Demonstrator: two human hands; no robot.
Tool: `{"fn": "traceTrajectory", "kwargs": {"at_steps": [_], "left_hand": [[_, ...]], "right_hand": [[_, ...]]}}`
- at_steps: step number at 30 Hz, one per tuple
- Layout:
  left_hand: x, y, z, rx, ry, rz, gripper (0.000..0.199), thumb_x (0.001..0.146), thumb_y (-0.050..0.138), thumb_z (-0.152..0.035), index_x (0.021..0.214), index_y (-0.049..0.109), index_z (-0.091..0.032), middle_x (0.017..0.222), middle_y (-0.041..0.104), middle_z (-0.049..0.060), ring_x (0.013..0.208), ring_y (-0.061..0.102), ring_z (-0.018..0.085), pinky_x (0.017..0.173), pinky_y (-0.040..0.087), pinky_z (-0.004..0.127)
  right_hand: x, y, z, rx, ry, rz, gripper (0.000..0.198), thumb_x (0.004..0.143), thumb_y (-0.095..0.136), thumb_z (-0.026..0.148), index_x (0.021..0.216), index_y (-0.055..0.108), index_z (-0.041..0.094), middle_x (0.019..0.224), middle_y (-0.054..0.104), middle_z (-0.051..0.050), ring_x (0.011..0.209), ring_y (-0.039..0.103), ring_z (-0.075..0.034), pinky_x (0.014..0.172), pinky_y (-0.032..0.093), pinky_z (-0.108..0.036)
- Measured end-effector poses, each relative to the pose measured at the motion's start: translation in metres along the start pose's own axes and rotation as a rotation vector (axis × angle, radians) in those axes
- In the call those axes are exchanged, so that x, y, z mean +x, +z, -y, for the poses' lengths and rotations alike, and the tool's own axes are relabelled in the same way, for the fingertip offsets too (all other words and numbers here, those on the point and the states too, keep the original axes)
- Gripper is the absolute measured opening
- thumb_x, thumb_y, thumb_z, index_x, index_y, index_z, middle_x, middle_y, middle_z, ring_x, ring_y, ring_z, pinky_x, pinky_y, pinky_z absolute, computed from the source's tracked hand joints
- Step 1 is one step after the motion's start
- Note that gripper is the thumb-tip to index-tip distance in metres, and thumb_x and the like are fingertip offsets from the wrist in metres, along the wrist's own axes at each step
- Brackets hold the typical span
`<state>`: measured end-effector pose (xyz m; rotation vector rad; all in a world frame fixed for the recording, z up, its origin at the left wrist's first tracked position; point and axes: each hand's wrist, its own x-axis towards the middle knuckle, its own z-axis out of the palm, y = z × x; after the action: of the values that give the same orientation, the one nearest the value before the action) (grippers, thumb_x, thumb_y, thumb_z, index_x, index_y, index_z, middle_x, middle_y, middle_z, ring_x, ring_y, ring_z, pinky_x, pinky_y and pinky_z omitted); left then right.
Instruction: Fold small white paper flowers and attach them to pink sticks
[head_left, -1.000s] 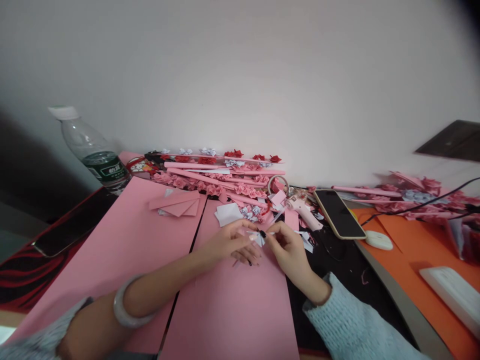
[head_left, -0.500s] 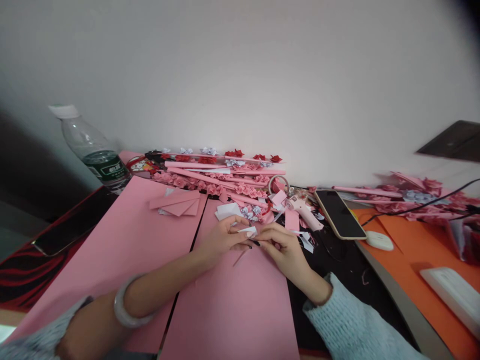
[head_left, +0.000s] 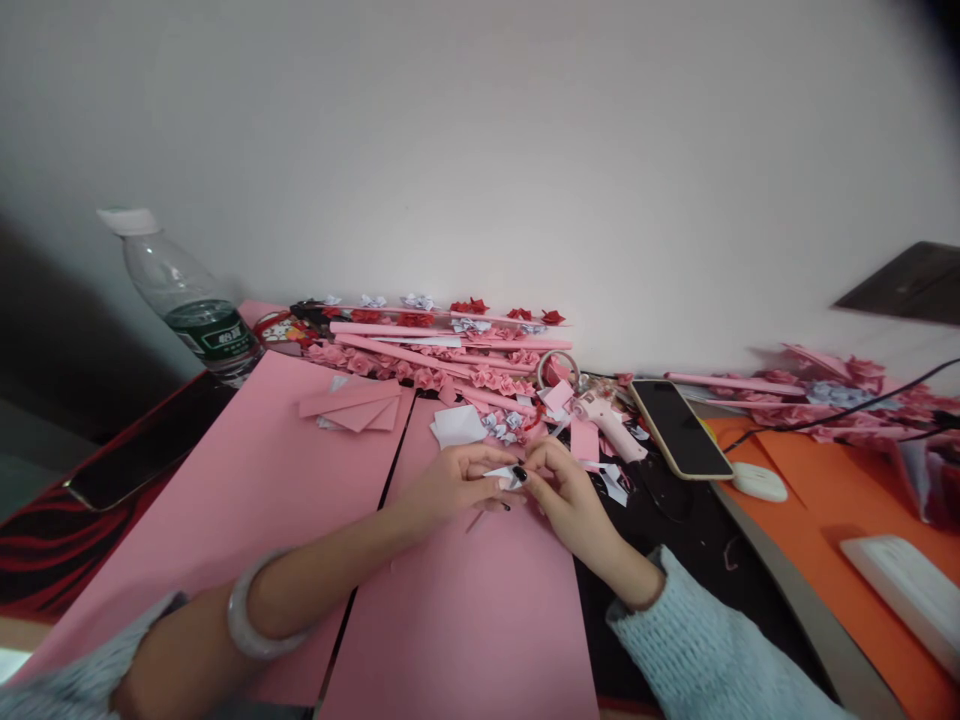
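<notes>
1. A clear bottle with a white cap and a dark green label stands at the left, near the wall; how much liquid is in it is hard to tell.
2. A ring-shaped roll of tape sits by the pile of paper flowers, with something pink showing through its opening.
3. The white paper piece is between the two hands, above the right one of two large pink sheets spread on the bench.
4. The left hand has its grip closed on the left part of this piece, thumb on the near side.
5. The right hand has its grip closed on the other end, its dark-nailed thumb pressed on the paper.
6. Half a second ago the right hand lay flatter, with the thumb lower; now its fingers are bunched higher at the paper's end.
7. One second ago folds of the paper fanned out below the fingertips; now it shows as a narrower, pointed shape.
8. The bottle, the tape, the white squares, the glue gun and the phone lie as they did.
9. A thin stick pokes out below the left hand, in view in both earlier frames too.
</notes>
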<state>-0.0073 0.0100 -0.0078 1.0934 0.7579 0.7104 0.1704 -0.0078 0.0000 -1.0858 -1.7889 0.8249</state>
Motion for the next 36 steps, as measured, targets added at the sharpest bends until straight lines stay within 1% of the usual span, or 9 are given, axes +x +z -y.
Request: {"fn": "traceTrajectory", "kwargs": {"at_steps": [3,7,9,14,18,23,27,33,36], "left_hand": [[0.0,0.001,0.0,0.024,0.006,0.003,0.037,0.075,0.068,-0.029,0.108,0.059,-0.015,0.094,0.071,0.011,0.085,0.069,0.022,0.072,0.051,0.03],[-0.003,0.004,-0.004,0.046,-0.014,-0.001,0.035,0.075,0.067,-0.029,0.106,0.06,-0.015,0.09,0.071,0.01,0.086,0.068,0.024,0.071,0.051,0.03],[-0.004,0.006,-0.007,0.04,-0.029,-0.009,0.032,0.074,0.067,-0.029,0.102,0.06,-0.014,0.089,0.071,0.009,0.084,0.069,0.024,0.068,0.05,0.029],[-0.006,0.01,-0.01,0.025,-0.049,0.004,0.025,0.074,0.067,-0.029,0.092,0.059,-0.013,0.081,0.069,0.007,0.079,0.069,0.021,0.066,0.05,0.027],[-0.005,0.008,-0.006,0.076,-0.048,0.013,0.025,0.075,0.066,-0.031,0.091,0.058,-0.014,0.08,0.07,0.007,0.076,0.068,0.02,0.065,0.049,0.028],[-0.005,0.007,-0.005,0.124,-0.059,-0.008,0.026,0.073,0.067,-0.032,0.09,0.058,-0.015,0.078,0.07,0.008,0.073,0.068,0.02,0.064,0.05,0.028],[-0.005,0.008,-0.007,0.12,-0.054,-0.008,0.031,0.074,0.067,-0.032,0.098,0.057,-0.015,0.082,0.07,0.008,0.077,0.068,0.021,0.069,0.051,0.031],[-0.004,0.007,-0.006,0.074,-0.001,0.008,0.038,0.073,0.068,-0.029,0.107,0.053,-0.019,0.095,0.068,0.008,0.073,0.069,0.018,0.067,0.053,0.03],[-0.004,0.007,-0.007,0.068,-0.002,0.014,0.038,0.074,0.066,-0.028,0.109,0.052,-0.019,0.093,0.068,0.008,0.074,0.069,0.018,0.069,0.053,0.031]], "right_hand": [[-0.001,0.001,-0.001,-0.011,0.024,-0.01,0.014,0.084,0.048,0.014,0.071,0.046,0.019,0.083,0.049,-0.003,0.08,0.05,-0.016,0.069,0.041,-0.028],[-0.003,0.003,-0.001,-0.043,0.137,0.011,0.012,0.084,0.047,0.016,0.072,0.046,0.019,0.067,0.049,0.001,0.059,0.047,-0.013,0.052,0.038,-0.023],[-0.005,0.004,0.0,-0.065,0.172,0.019,0.012,0.084,0.047,0.017,0.072,0.045,0.019,0.059,0.047,0.003,0.052,0.044,-0.012,0.048,0.035,-0.023],[-0.006,0.006,0.001,-0.08,0.128,-0.022,0.015,0.084,0.047,0.017,0.069,0.043,0.02,0.058,0.046,0.004,0.05,0.044,-0.011,0.047,0.035,-0.022],[-0.007,0.007,0.0,-0.102,0.098,-0.032,0.016,0.084,0.048,0.018,0.068,0.044,0.02,0.06,0.048,0.002,0.052,0.045,-0.011,0.049,0.036,-0.023],[-0.005,0.007,-0.001,0.037,0.19,-0.037,0.015,0.083,0.053,0.022,0.071,0.044,0.02,0.061,0.049,0.003,0.052,0.046,-0.011,0.048,0.037,-0.023],[-0.004,0.007,-0.002,0.182,0.266,0.002,0.016,0.084,0.053,0.028,0.075,0.042,0.02,0.06,0.046,0.005,0.047,0.041,-0.009,0.043,0.033,-0.021],[-0.003,0.007,-0.007,0.287,0.307,0.048,0.017,0.086,0.05,0.033,0.08,0.04,0.021,0.059,0.042,0.007,0.045,0.037,-0.008,0.04,0.03,-0.02],[-0.003,0.006,-0.006,0.327,0.315,0.062,0.018,0.086,0.05,0.035,0.08,0.039,0.021,0.059,0.04,0.007,0.045,0.037,-0.008,0.041,0.03,-0.019]]}}
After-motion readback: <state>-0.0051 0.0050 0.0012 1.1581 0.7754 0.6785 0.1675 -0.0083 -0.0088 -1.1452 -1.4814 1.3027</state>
